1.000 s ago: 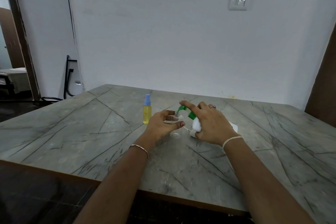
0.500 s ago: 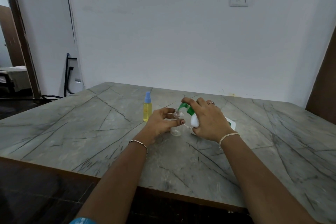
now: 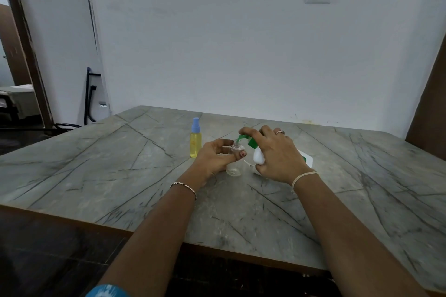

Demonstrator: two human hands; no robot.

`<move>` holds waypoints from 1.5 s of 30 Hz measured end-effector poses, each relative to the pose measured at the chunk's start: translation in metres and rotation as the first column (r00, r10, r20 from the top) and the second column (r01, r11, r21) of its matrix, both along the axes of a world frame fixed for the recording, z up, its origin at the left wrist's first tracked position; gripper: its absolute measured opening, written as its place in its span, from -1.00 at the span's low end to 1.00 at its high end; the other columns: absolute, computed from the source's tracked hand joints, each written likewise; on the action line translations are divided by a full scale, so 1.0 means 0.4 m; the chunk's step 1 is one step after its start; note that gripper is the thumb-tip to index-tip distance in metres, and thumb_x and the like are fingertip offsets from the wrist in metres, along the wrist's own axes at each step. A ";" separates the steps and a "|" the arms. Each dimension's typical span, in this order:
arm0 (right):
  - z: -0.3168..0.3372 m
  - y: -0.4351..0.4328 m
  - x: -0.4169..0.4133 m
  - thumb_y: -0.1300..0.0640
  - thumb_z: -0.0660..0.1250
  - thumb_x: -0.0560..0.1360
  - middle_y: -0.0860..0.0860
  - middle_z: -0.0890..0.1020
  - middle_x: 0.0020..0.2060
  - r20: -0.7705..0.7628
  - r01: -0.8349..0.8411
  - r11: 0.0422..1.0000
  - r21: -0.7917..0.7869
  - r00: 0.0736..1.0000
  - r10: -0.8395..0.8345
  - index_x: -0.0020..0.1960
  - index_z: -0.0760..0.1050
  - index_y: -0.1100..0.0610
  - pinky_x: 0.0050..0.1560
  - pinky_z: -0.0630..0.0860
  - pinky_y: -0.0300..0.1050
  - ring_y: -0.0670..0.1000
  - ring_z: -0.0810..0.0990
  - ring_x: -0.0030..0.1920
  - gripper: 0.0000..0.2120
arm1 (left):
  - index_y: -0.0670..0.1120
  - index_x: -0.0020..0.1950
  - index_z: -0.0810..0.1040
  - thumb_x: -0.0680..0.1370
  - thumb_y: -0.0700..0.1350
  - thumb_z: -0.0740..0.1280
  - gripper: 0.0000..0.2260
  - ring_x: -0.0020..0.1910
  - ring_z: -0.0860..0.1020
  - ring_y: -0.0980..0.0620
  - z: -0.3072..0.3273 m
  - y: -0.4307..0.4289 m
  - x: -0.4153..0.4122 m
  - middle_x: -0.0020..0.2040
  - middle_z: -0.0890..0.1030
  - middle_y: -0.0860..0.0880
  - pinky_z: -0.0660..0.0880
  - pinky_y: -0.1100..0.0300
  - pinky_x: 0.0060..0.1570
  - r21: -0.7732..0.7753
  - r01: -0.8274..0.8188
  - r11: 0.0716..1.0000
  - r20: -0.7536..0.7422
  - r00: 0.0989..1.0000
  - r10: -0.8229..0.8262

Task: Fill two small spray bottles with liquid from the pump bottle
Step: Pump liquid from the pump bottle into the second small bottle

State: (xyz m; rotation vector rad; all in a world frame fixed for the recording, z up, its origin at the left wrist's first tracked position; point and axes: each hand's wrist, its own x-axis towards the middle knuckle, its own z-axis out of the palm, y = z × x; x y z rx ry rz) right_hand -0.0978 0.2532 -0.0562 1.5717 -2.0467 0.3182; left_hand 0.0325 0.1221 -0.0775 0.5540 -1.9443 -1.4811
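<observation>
Small clear bottle, uncapped, is standing on the table at centre. The L hand is gripping it, thumb lying across its shoulder on the near side, fingers curling round the far side. It's see-through, round-bodied, w/ a narrow neck.

R hand is wrapping round the pump bottle, a white body w/ a green pump head. The index finger is lying along the top of the head. The spout is pointing down right at the clear bottle's mouth; whether it's touching can't be told. The pump bottle is leaning, its base sticking out to the R of the R hand.

Hidden or unclear: the R hand is covering most of the pump bottle, so only a white bulge under the fingers and a white-and-green edge past the knuckles are showing. L fingers are covering part of the clear bottle's neck. A thin white piece is lying on the table just below the R-hand grip, btw the two bottles; too small to identify.

Contents: the clear bottle is looking almost empty, and no liquid level can be made out. The pump bottle is opaque. A second spray bottle, blue cap on, is standing upright just L of the L hand, not touching it, holding yellow liquid nearly to its shoulder.
</observation>
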 end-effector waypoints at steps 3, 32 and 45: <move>-0.002 -0.003 0.001 0.04 0.41 0.33 0.04 0.44 0.11 0.008 -0.004 1.000 -0.014 1.000 0.004 0.46 0.05 -0.20 0.07 0.49 0.04 0.13 0.45 0.07 -0.18 | -0.01 0.16 0.54 0.40 -0.02 0.52 -0.63 0.09 0.61 -0.02 0.005 0.004 0.002 -0.01 0.65 -0.01 0.60 0.05 0.02 0.017 0.027 0.999 -0.015 1.000 -0.027; -0.011 0.016 -0.007 -0.04 0.44 0.35 0.03 0.44 0.02 -0.083 -0.010 1.000 -0.013 0.996 0.009 0.53 -0.28 -0.30 -0.05 0.52 -0.01 0.09 0.44 -0.08 0.06 | 0.10 -0.02 0.51 0.42 -0.06 0.50 -0.77 0.09 0.60 0.00 0.016 0.007 0.007 -0.03 0.63 0.02 0.59 0.10 0.05 0.060 0.083 0.995 -0.025 0.996 -0.082; -0.009 0.006 0.004 0.04 0.42 0.32 0.03 0.45 0.11 -0.040 -0.003 0.999 -0.039 0.999 0.001 0.43 -0.01 -0.20 0.04 0.47 0.02 0.14 0.46 0.06 -0.16 | 0.10 -0.01 0.51 0.42 -0.05 0.50 -0.77 0.02 0.60 0.05 0.014 0.008 0.008 -0.02 0.64 0.01 0.57 0.16 -0.05 0.054 0.084 0.995 -0.020 0.996 -0.083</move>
